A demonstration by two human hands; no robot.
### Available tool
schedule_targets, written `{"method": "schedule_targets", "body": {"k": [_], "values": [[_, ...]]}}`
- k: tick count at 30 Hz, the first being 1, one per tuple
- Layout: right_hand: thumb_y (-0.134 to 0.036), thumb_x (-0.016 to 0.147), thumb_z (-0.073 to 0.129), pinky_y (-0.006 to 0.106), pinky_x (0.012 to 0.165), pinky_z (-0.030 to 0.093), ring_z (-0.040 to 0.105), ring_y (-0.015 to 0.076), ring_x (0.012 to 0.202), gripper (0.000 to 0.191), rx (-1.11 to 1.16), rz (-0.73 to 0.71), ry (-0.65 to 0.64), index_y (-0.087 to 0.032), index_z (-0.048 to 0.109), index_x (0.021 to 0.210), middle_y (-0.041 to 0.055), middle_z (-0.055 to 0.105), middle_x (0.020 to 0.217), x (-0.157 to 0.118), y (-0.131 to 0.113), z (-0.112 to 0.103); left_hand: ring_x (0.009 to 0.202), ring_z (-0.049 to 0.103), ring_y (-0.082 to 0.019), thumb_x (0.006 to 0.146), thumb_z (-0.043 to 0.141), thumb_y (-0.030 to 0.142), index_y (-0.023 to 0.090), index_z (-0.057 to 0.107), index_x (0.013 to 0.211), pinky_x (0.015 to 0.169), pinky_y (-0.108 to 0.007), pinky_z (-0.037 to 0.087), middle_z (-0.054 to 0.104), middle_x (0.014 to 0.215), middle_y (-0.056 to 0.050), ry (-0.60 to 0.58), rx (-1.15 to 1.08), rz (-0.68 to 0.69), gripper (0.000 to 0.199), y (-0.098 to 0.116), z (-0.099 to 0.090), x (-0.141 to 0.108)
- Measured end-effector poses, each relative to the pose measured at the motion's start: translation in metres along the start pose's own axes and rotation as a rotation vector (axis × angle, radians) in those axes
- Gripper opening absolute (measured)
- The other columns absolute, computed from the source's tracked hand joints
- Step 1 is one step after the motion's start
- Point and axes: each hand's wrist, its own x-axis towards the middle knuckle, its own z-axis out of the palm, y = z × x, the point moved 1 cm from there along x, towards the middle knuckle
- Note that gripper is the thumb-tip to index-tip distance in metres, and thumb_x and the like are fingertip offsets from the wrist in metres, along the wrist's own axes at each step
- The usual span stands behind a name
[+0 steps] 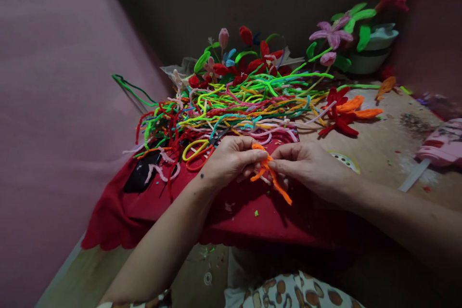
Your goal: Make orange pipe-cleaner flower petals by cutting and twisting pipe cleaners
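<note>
Between my two hands is an orange pipe cleaner [279, 187], bent, with its loose ends hanging down over the red cloth. My left hand [236, 159] pinches its upper part between thumb and fingers. From the other side my right hand [305, 166] pinches it near the middle, the thumb and fingertips almost touching the left ones. Just beyond my left hand lie scissors [197, 151] with yellow and orange handles, the blades partly hidden. A large pile of colourful pipe cleaners [234, 106] spreads behind both hands.
A black phone [142, 173] rests at the left on the red cloth [119, 216]. Pipe-cleaner flowers [249, 57] stand at the back, and a pale pot [371, 57] is at the back right. A pink glue gun [442, 142] lies right, near a yellow-rimmed disc [346, 161].
</note>
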Motion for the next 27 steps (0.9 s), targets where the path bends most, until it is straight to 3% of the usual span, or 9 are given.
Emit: {"method": "schedule_targets", "body": {"k": [6, 13, 18, 20, 23, 27], "values": [[-0.027, 0.074, 0.055, 0.020, 0.042, 0.036, 0.045, 0.0082, 0.043, 0.013, 0.049, -0.033, 0.197, -0.017, 0.054, 0.067, -0.0032, 0.052, 0.050, 0.000, 0.002, 0.001, 0.034, 0.038, -0.004, 0.073, 0.062, 0.034, 0.013, 0.056, 0.067, 0.033, -0.016, 0.027, 0.049, 0.046, 0.005, -0.001, 0.069, -0.015, 0.023, 0.000, 0.001, -0.002], [-0.021, 0.076, 0.051, 0.020, 0.048, 0.038, 0.050, 0.0093, 0.051, 0.009, -0.328, -0.230, 0.310, -0.016, 0.057, 0.073, -0.0006, 0.057, 0.063, 0.000, 0.004, 0.002, 0.029, 0.032, -0.003, 0.073, 0.057, 0.022, 0.013, 0.057, 0.073, 0.029, -0.015, 0.023, 0.043, 0.040, 0.007, 0.018, 0.032, -0.067, 0.009, -0.004, 0.008, -0.003], [-0.014, 0.076, 0.050, 0.023, 0.055, 0.039, 0.053, 0.0113, 0.057, 0.009, -0.548, -0.357, 0.377, -0.015, 0.059, 0.074, 0.0012, 0.059, 0.065, -0.002, 0.006, 0.004, 0.036, 0.046, -0.006, 0.067, 0.055, 0.015, 0.013, 0.057, 0.071, 0.029, -0.017, 0.035, 0.056, 0.055, 0.002, -0.003, -0.139, -0.098, 0.004, -0.008, 0.013, -0.001], [-0.013, 0.075, 0.050, 0.023, 0.055, 0.039, 0.053, 0.0117, 0.056, 0.009, -0.580, -0.370, 0.397, -0.014, 0.059, 0.073, 0.0016, 0.059, 0.065, -0.003, 0.006, 0.005, 0.035, 0.045, -0.007, 0.067, 0.053, 0.014, 0.014, 0.056, 0.070, 0.029, -0.017, 0.035, 0.055, 0.052, 0.003, 0.001, -0.154, -0.084, 0.004, -0.010, 0.015, 0.000], [-0.012, 0.075, 0.050, 0.023, 0.056, 0.040, 0.053, 0.0116, 0.057, 0.010, -0.531, -0.348, 0.395, -0.014, 0.060, 0.074, 0.0015, 0.060, 0.065, -0.005, 0.004, 0.005, 0.030, 0.039, -0.006, 0.065, 0.049, 0.012, 0.015, 0.054, 0.068, 0.027, -0.017, 0.032, 0.049, 0.044, 0.005, 0.018, -0.152, -0.044, 0.007, -0.011, 0.018, 0.001], [-0.015, 0.075, 0.053, 0.022, 0.054, 0.042, 0.055, 0.0114, 0.057, 0.009, -0.295, -0.210, 0.329, -0.015, 0.061, 0.071, 0.0013, 0.062, 0.065, -0.005, 0.000, 0.004, 0.027, 0.026, -0.005, 0.061, 0.046, 0.010, 0.018, 0.048, 0.063, 0.026, -0.017, 0.024, 0.034, 0.038, 0.009, 0.082, -0.207, -0.085, 0.008, -0.009, 0.024, 0.002]]}}
